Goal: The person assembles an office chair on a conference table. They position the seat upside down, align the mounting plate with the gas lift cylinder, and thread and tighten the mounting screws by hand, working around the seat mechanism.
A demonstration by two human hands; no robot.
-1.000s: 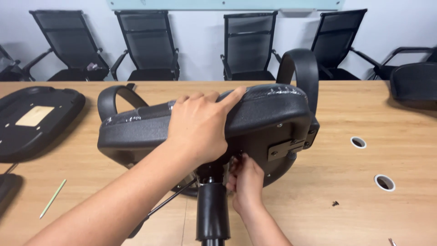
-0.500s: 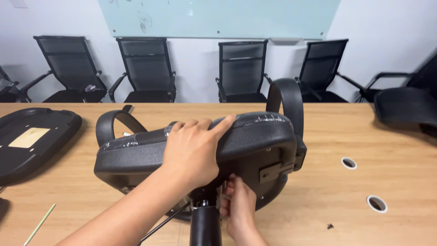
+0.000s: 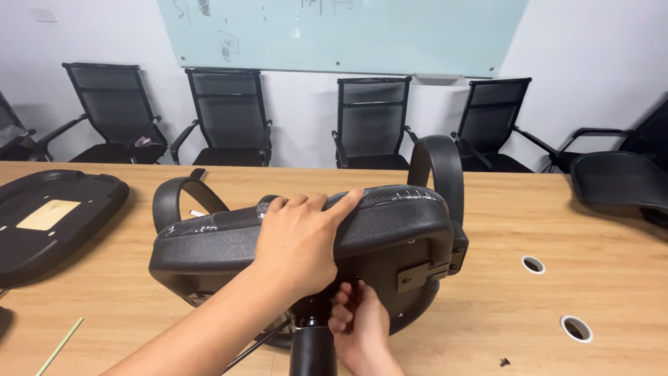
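Observation:
A black office chair seat (image 3: pixel 390 230) lies tipped on its side on the wooden table (image 3: pixel 557 209), with its two curved armrests (image 3: pixel 438 163) sticking up. My left hand (image 3: pixel 299 240) lies flat over the seat's upper edge and steadies it. Below, my right hand (image 3: pixel 358 327) reaches under the seat beside the black gas cylinder (image 3: pixel 312 351). Its fingers are pinched at the underside near a metal bracket (image 3: pixel 421 273). I cannot see whether they hold a small part.
Another black seat base (image 3: pixel 49 219) lies upside down at the table's left. A further black seat (image 3: pixel 619 181) rests at the right edge. Two round cable holes (image 3: pixel 534 264) are in the tabletop. Several black chairs (image 3: pixel 226 118) stand along the wall under a glass board.
The view has tilted up, showing more of the wall and board. Both hands stay on the seat, and my right hand's fingers have shifted slightly under it.

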